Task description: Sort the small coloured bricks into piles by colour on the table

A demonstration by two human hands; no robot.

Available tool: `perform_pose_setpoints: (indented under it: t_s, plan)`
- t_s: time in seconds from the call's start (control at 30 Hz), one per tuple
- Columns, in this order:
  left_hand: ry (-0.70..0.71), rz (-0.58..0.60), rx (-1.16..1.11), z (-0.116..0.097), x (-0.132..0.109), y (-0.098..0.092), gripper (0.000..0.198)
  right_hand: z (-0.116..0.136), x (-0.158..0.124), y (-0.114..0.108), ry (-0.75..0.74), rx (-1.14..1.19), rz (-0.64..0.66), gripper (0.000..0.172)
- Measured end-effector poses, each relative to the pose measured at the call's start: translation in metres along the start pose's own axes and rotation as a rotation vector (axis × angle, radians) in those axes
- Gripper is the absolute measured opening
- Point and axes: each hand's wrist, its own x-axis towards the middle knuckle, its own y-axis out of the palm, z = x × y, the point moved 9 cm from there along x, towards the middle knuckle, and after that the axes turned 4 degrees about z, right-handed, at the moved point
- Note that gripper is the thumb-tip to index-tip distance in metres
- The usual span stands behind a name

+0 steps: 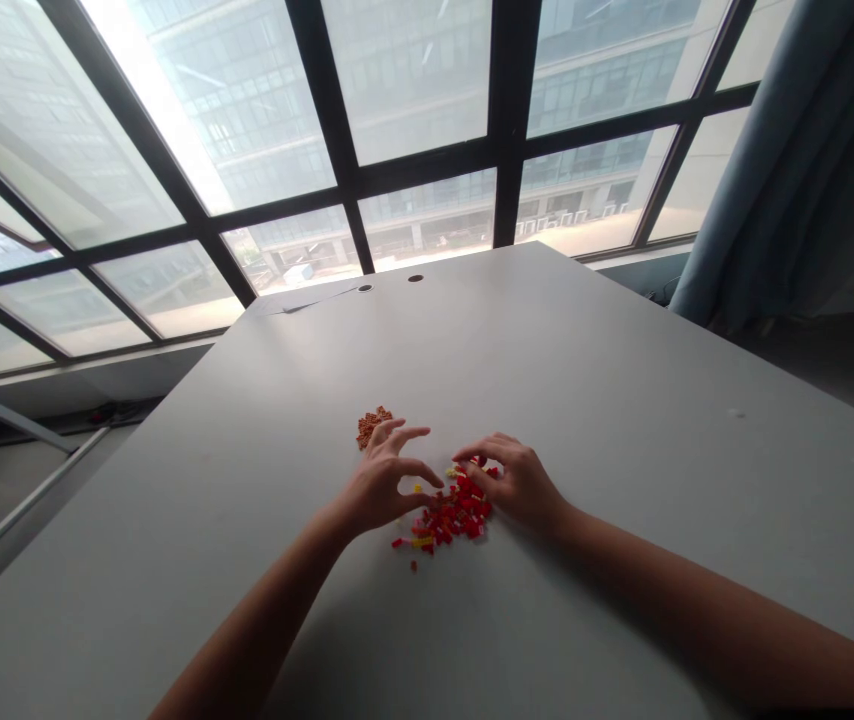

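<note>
A loose pile of small red and yellow bricks [448,518] lies on the grey table [622,400] between my hands. My left hand [386,480] hovers at the pile's left edge with fingers spread and curved, holding nothing. My right hand [513,480] rests on the pile's right side, fingers bent down onto the red pieces; whether it grips one is hidden. A small heap of orange bricks [371,425] sits just beyond my left hand's fingertips.
Two round cable holes [389,283] sit near the table's far edge. Large windows with dark frames [506,130] stand behind the table. A blue-grey curtain [809,170] hangs at the right. A metal rail [22,505] runs on the left, below table level.
</note>
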Motion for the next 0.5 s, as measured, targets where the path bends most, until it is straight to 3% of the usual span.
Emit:
perform_pose_setpoints:
  t_s: [0.2,0.5]
  plan:
    - [0.007,0.029,0.0,-0.005,0.004,0.008,0.005,0.0,0.0,0.0,-0.002,-0.004,-0.003,0.013]
    - [0.12,-0.062,0.081,-0.019,-0.002,0.003,0.004,-0.001,0.0,0.0,0.001,-0.013,-0.005,0.014]
